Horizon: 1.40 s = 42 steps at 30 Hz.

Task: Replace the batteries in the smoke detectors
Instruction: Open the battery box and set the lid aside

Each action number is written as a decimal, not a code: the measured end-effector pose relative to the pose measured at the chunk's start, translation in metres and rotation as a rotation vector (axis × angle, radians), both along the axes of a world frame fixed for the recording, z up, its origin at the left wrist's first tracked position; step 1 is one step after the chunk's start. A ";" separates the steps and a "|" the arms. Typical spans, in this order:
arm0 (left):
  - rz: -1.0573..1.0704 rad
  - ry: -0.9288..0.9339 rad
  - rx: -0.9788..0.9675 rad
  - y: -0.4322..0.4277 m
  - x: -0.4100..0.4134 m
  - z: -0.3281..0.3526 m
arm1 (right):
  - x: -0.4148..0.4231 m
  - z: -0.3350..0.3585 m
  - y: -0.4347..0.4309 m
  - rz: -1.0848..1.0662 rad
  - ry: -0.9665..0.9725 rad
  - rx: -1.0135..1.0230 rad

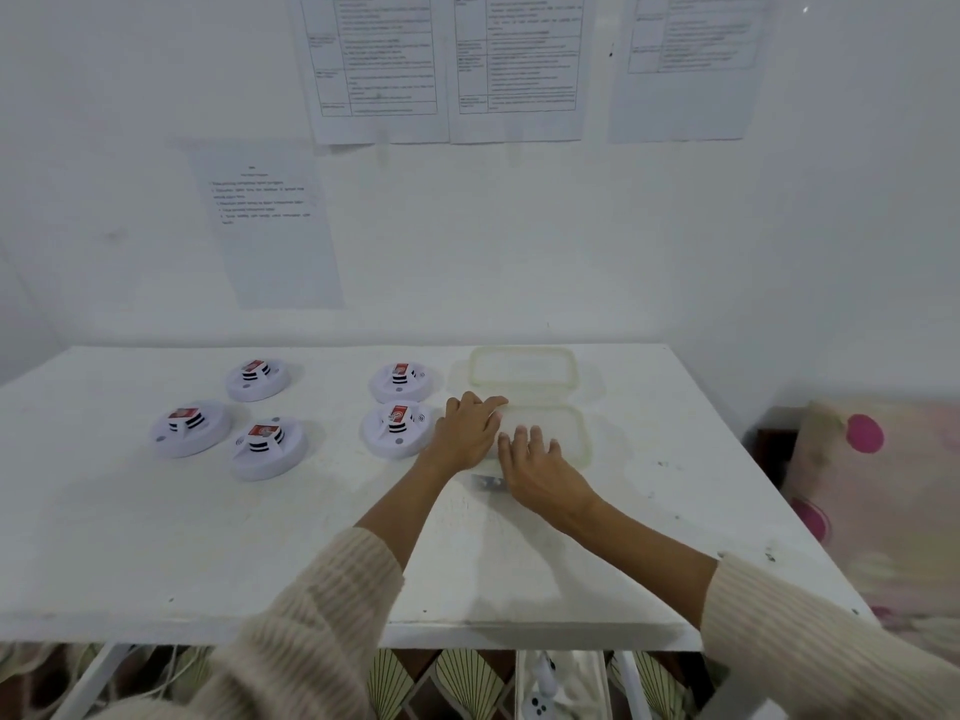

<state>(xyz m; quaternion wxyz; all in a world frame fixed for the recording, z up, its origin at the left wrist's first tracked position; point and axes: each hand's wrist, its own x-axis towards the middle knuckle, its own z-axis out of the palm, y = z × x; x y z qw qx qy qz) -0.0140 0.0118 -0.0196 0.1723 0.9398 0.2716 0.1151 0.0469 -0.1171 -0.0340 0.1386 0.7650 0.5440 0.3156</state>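
Four printed sheets [376, 65] hang taped on the white wall [519, 241] above a white table [156, 537], with a cream cloth with pink dots [872, 485] just beside its right edge and fan-patterned fabric [467, 683] and pale cables [171, 672] below the front.

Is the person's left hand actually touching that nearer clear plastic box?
Touching. The head view shows the left hand with its fingers curled over the far left corner of the nearer clear box.
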 end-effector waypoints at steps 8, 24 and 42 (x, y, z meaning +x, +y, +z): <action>-0.017 -0.023 -0.012 0.006 0.000 -0.003 | -0.005 -0.015 0.014 -0.120 0.131 -0.090; -0.002 -0.041 -0.038 0.010 0.007 -0.005 | -0.019 0.012 -0.003 -0.099 0.212 -0.231; 0.305 -0.468 -1.229 0.015 -0.018 0.004 | 0.025 0.090 0.011 0.139 0.535 0.189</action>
